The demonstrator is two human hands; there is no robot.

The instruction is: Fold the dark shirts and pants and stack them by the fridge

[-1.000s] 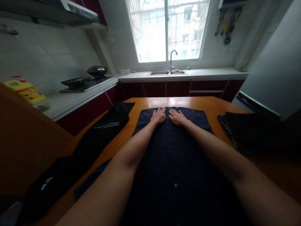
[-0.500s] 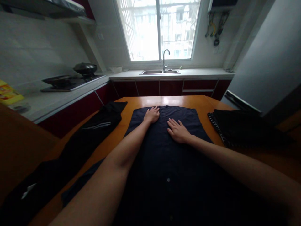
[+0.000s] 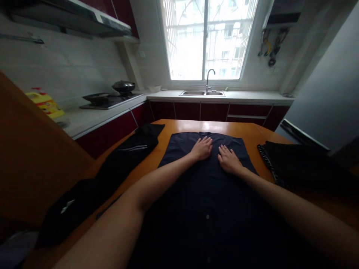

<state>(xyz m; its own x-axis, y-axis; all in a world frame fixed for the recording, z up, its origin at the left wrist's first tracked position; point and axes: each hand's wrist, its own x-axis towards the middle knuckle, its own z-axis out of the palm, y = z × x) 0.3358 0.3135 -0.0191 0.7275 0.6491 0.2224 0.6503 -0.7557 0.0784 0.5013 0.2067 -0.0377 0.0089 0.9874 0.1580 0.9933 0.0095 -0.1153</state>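
L hand (image 3: 202, 148) has slid rightward onto the middle of the navy shirt (image 3: 208, 186); R hand (image 3: 229, 160) has shifted a bit right too. Button (image 3: 208, 216) shows nearest, at 6. Shirt lies on the wooden surface (image 3: 190, 125), from 6 up twd 12. Both grips wide, laid on the cloth nr its far end, holding nothing. Striped black garment (image 3: 112, 172) at 8, folded black cloth (image 3: 303, 160) just past 3. Farther: yellow jug (image 3: 46, 104) btwn 9 & 10, wok w/ lid (image 3: 123, 86) at 10, sink (image 3: 193, 93) & tap (image 3: 208, 80) nr 12.

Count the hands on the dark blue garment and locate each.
2. The left hand lies flat near the far edge of the dark blue garment; the right hand lies flat to its right, slightly farther from that edge.
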